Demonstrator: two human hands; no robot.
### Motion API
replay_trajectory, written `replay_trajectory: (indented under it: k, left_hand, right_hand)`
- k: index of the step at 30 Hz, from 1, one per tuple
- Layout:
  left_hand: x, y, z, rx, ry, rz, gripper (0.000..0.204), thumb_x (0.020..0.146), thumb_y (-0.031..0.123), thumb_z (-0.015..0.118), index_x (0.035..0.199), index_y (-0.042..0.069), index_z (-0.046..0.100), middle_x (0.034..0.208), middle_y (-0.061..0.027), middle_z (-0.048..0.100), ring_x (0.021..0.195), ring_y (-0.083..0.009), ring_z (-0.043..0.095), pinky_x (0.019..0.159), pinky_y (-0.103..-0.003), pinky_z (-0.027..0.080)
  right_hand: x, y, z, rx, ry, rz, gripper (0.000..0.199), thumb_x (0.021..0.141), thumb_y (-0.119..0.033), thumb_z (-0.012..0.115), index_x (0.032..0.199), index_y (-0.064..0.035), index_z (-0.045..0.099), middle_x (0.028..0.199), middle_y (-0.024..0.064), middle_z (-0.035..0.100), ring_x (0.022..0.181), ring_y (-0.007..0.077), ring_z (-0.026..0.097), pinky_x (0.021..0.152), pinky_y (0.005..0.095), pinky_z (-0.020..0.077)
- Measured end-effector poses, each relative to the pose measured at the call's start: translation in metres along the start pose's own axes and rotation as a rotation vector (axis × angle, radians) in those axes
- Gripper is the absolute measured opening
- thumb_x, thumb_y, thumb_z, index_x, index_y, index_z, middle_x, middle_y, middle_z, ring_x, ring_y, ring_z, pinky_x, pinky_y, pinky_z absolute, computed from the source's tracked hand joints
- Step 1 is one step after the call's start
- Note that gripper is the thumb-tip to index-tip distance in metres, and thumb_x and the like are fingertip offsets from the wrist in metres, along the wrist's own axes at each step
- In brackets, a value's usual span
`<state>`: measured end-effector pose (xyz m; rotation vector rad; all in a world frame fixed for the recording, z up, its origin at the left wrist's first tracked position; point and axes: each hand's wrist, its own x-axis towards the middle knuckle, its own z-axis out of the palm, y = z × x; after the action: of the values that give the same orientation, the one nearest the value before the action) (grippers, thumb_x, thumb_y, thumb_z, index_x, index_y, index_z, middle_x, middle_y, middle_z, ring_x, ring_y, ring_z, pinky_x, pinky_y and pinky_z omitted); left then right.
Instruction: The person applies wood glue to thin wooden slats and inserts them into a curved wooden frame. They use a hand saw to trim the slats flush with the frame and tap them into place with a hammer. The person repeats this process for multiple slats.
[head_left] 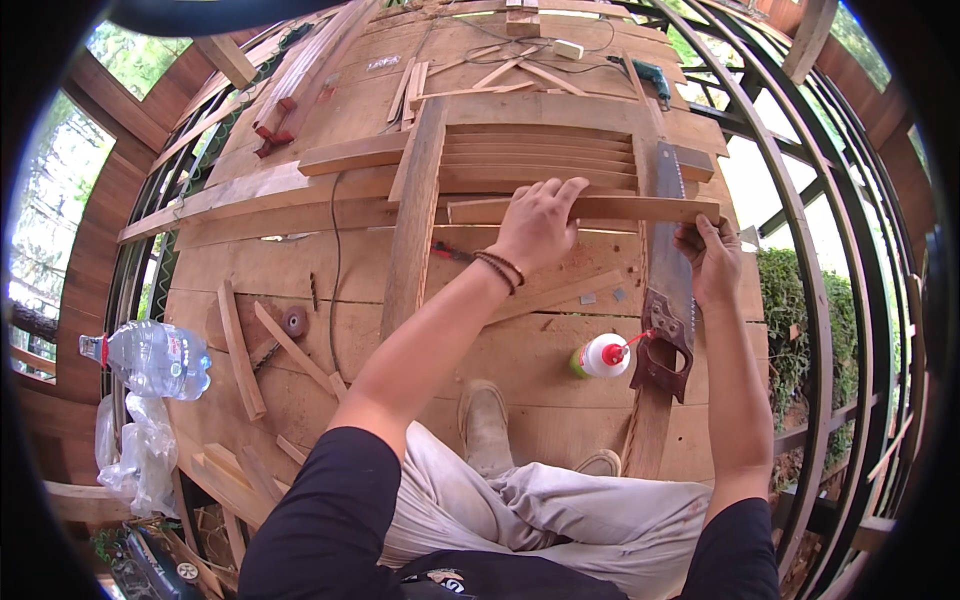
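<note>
Wooden slat (635,208) runs left to right across a louvred wooden frame (412,235), its long axis nearly square to the frame's side rails; the left end stops just inside the left rail, the right end reaches past the right one. The left hand (540,225) is curled closed over it left of its middle, thumb hidden; the right hand (712,255) pinches its right end between thumb and fingers. Beneath that end a handsaw (672,240) lies along the right rail, blade pointing far, handle near. A white glue bottle (605,355) with a red cap stands inside the frame, left of the saw handle. Loose strips (240,350) and a clear plastic bottle (160,360) lie left. Boards make the plywood-like floor (290,270), with dark metal railings (815,270) and greenery (790,300) right.
</note>
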<state>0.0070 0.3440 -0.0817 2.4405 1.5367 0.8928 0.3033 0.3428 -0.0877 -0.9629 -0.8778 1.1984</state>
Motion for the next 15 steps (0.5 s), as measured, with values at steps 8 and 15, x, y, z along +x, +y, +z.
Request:
replay_trajectory:
  k: [8, 15]
  left_hand:
    - [0.023, -0.067, 0.038, -0.01, 0.047, 0.094, 0.054, 0.083, 0.0, 0.068, 0.134, 0.019, 0.068, 0.105, -0.0044, 0.063, 0.108, -0.0257, 0.059, 0.106, -0.042, 0.04]
    - [0.026, -0.095, 0.042, -0.024, 0.034, 0.064, 0.054, 0.082, 0.001, 0.069, 0.133, 0.02, 0.07, 0.104, -0.0045, 0.063, 0.108, -0.0254, 0.059, 0.107, -0.042, 0.04]
  right_hand:
    - [0.025, 0.046, 0.027, -0.181, 0.077, 0.037, 0.031, 0.098, -0.007, 0.064, 0.127, 0.0045, 0.059, 0.095, 0.0103, 0.071, 0.077, 0.016, 0.069, 0.066, 0.0296, 0.0589]
    - [0.043, 0.064, 0.032, -0.522, 0.074, -0.038, 0.043, 0.093, -0.006, 0.073, 0.133, 0.0051, 0.062, 0.082, 0.0032, 0.067, 0.064, 0.0081, 0.06, 0.057, 0.0236, 0.0479]
